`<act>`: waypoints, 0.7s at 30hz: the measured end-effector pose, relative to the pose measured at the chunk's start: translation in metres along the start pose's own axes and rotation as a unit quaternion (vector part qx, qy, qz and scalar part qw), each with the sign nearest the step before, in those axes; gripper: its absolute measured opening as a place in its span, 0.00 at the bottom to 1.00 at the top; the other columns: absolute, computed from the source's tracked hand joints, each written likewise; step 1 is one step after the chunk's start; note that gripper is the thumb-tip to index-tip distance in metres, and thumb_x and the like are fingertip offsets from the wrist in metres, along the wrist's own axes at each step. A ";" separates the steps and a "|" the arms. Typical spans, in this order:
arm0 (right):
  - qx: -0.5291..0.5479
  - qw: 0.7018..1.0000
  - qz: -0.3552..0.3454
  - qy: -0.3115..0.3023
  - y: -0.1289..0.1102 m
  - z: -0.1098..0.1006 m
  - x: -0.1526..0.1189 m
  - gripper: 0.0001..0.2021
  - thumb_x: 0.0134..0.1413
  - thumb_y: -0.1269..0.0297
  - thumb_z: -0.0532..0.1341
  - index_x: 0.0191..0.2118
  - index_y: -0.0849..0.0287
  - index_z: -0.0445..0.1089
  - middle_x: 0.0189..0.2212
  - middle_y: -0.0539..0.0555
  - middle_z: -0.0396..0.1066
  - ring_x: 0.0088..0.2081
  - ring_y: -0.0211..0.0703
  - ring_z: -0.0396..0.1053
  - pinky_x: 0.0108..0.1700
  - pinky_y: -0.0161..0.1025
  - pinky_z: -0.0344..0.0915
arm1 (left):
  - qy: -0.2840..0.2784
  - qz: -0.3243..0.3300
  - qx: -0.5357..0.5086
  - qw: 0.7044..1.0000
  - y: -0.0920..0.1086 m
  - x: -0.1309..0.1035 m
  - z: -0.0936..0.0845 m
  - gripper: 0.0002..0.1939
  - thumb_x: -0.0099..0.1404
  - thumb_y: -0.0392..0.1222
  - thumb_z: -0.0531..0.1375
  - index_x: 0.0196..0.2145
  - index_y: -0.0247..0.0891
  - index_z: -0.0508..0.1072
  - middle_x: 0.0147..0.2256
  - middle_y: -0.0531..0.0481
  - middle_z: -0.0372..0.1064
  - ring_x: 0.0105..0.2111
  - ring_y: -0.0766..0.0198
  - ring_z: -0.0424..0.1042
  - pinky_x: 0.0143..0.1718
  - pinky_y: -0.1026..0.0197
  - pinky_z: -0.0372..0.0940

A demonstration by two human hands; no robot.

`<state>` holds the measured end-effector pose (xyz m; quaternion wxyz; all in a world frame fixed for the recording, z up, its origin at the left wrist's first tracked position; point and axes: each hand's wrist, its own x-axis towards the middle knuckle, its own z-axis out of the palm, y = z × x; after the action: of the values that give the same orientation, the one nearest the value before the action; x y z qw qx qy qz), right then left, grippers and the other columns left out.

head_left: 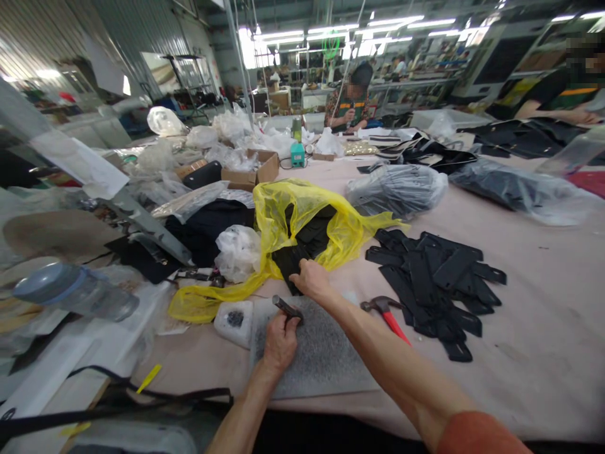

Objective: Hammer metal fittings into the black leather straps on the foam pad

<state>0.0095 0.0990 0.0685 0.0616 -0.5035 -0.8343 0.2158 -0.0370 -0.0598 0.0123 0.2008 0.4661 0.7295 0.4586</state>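
Head-worn camera: set above the table [534, 284], facing forward and down. Near field – left hand [280, 340] and right hand [312, 279], about mid-frame. Far field – ceiling lights [333, 29], top edge.

A pale pinkish desk [543, 302] is carrying everything here. Near the middle, a grey slab [331, 353] is lying flat, with a white block [231, 323] sitting just beside its left edge. A claw hammer [393, 323] is resting to the slab's right, and farther right black strips [439, 277] are lying heaped. Beyond the slab, a yellow bag [344, 241] is spreading open; far right of it, a plastic-wrapped bundle [401, 189] is lying.
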 end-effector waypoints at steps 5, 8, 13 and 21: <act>0.016 0.999 0.024 -0.018 0.002 0.012 0.019 0.11 0.49 0.68 0.59 0.40 0.63 0.72 0.39 0.64 0.75 0.42 0.51 0.72 0.41 0.40 0.62 | -0.018 0.024 0.006 1.000 -0.006 0.000 0.001 0.12 0.64 0.37 0.52 0.40 0.36 0.74 0.38 0.44 0.76 0.40 0.57 0.75 0.44 0.57 0.68; 0.047 0.998 0.035 -0.022 0.010 0.005 0.022 0.08 0.49 0.67 0.59 0.35 0.61 0.72 0.35 0.60 0.75 0.39 0.48 0.71 0.38 0.37 0.61 | -0.023 0.028 -0.002 0.999 -0.007 0.002 0.001 0.11 0.64 0.36 0.52 0.40 0.36 0.74 0.38 0.44 0.76 0.39 0.58 0.75 0.43 0.58 0.68; 0.119 0.991 0.053 -0.007 0.047 -0.026 -0.014 0.14 0.50 0.63 0.57 0.42 0.61 0.71 0.29 0.52 0.71 0.30 0.39 0.67 0.31 0.34 0.58 | -0.021 0.029 0.009 0.999 -0.007 0.003 0.000 0.11 0.64 0.37 0.53 0.40 0.36 0.74 0.38 0.45 0.76 0.40 0.58 0.75 0.45 0.57 0.68; 0.261 0.961 0.084 -0.037 0.084 -0.004 -0.162 0.24 0.54 0.63 0.54 0.57 0.60 0.65 0.26 0.50 0.70 0.29 0.43 0.68 0.33 0.38 0.63 | -0.004 0.016 0.000 1.000 -0.009 0.003 0.003 0.10 0.64 0.38 0.55 0.39 0.38 0.75 0.37 0.47 0.77 0.38 0.58 0.76 0.43 0.58 0.68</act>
<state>0.1582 -0.0064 0.0554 0.1417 -0.5298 -0.7053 0.4493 -0.0408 -0.0568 0.0040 0.1964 0.4797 0.7209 0.4600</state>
